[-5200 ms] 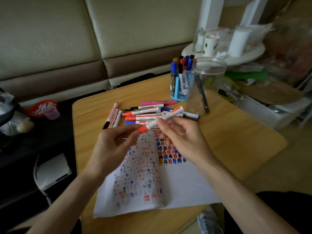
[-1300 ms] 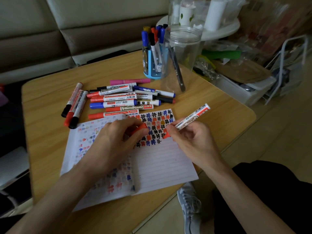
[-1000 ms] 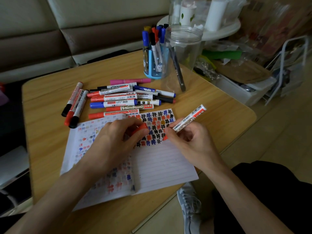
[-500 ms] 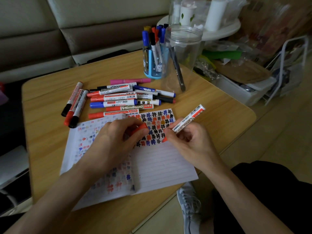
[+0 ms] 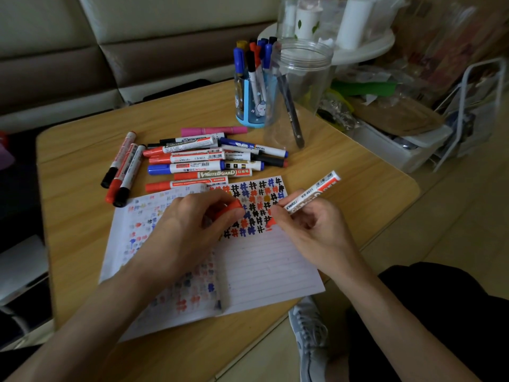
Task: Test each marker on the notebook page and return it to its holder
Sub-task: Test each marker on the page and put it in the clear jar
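red marker (image 5: 311,193) – uncapped, white-barrelled – sits tilted in the right hand (image 5: 312,232), whose fingers curl round it, its red tip down on the notebook page (image 5: 261,260) at the edge of the coloured hash marks. the left hand (image 5: 190,227) rests on the notebook and pinches the red cap (image 5: 230,209). more markers (image 5: 198,161) lie loose on the tabletop (image 5: 80,216) beyond – the blue holder (image 5: 252,108) stands beside a clear jar (image 5: 300,78).

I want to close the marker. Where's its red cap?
In the head view, the red cap sits pinched in the left hand, over the notebook page, just left of the marker in the right hand.
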`<control>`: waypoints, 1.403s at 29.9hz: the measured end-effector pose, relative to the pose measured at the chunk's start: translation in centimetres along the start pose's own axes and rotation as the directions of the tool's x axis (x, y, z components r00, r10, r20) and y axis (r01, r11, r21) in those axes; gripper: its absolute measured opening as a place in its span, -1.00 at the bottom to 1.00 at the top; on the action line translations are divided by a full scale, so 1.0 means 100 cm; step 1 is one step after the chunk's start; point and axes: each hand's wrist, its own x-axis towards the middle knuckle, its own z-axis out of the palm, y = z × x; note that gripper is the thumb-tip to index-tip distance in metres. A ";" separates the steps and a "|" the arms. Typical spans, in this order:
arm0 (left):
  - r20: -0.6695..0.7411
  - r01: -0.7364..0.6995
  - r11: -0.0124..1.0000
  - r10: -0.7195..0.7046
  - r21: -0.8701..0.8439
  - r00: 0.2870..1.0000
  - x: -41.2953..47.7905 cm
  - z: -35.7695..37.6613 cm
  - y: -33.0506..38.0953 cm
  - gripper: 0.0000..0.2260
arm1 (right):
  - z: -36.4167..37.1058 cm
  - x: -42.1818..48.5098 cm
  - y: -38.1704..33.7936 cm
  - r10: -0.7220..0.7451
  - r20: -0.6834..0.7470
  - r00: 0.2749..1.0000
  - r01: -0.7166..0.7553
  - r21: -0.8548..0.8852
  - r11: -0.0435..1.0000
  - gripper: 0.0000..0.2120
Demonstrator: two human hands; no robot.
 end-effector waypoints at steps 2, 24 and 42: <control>0.005 0.003 1.000 -0.003 -0.005 1.000 0.000 0.000 0.000 -0.75 | 0.000 0.000 -0.001 0.014 0.011 1.000 -0.014 -0.021 1.000 -0.89; -0.019 -0.036 0.999 0.036 0.002 0.999 0.001 0.000 -0.001 -0.63 | -0.005 0.001 -0.017 0.193 -0.074 0.978 -0.167 0.268 0.949 -0.88; -0.068 -0.012 0.984 -0.001 -0.179 0.998 0.001 -0.001 0.006 -0.75 | -0.008 0.001 -0.040 0.249 -0.035 0.968 -0.206 0.456 0.866 -0.83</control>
